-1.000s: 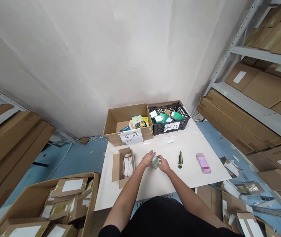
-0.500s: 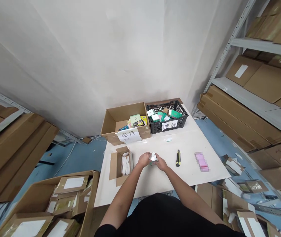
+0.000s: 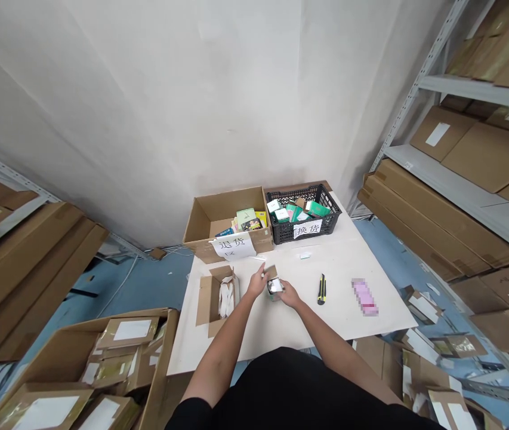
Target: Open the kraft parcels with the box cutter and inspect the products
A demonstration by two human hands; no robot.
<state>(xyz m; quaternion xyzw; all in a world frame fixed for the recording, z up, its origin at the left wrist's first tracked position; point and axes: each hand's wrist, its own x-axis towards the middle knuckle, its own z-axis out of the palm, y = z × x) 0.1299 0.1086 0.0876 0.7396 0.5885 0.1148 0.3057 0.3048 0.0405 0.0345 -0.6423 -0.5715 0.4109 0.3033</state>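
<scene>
A small white-and-green box point(image 3: 275, 286) is between my hands above the middle of the table, its top flap raised and showing brown inside. My right hand point(image 3: 289, 292) grips its right side. On the left, the fingers of my left hand point(image 3: 258, 282) are at the raised flap and the box's edge. Something whitish shows in the box opening, too small to make out. Left of my left hand stands an open cardboard carton point(image 3: 215, 301) with white packing paper point(image 3: 226, 297) in it. To the right lies a yellow-and-black box cutter point(image 3: 321, 289).
At the table's back stand a cardboard box point(image 3: 204, 218) of small packages and a black plastic crate point(image 3: 329, 224) of green-and-white boxes, both with paper signs. A blurred pink item point(image 3: 365, 297) lies at right. A large carton of parcels point(image 3: 171, 334) stands at lower left; shelves flank both sides.
The small box's flap has come up, showing its brown inside. My left hand has shifted slightly up and left at the flap, while my right hand stays on the box.
</scene>
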